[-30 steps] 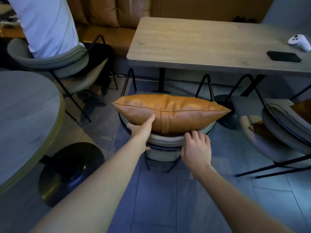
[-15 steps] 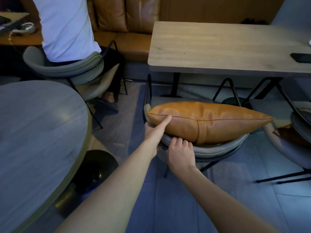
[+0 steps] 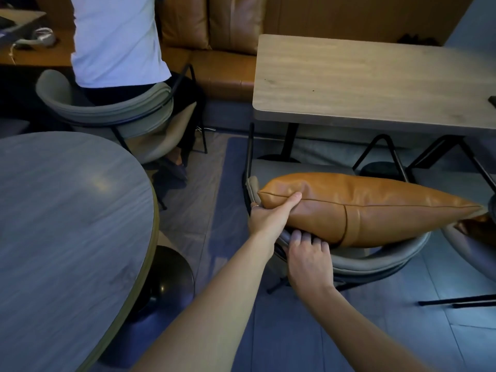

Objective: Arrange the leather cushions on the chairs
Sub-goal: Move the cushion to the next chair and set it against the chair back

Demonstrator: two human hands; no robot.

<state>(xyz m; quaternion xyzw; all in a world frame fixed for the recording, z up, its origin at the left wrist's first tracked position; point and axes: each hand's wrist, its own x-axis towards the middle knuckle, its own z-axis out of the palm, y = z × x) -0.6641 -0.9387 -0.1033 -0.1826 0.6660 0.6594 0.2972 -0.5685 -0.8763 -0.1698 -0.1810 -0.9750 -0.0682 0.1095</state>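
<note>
A tan leather cushion lies lengthwise across the curved backrest of a grey chair pushed under the rectangular table. My left hand grips the cushion's left corner, thumb on top along the seam. My right hand is at the cushion's lower edge, fingertips tucked between the cushion and the chair back. A second tan cushion peeks out at the right edge, on another grey chair.
A round grey table with a black pedestal base fills the left. A rectangular wooden table stands ahead. A person in a white shirt sits on a grey chair at back left. A tan leather bench runs along the wall.
The view has swung left, so the cushion and chair sit further right. My left hand has closed on the cushion's left corner. My right hand has slid left under its lower edge.
</note>
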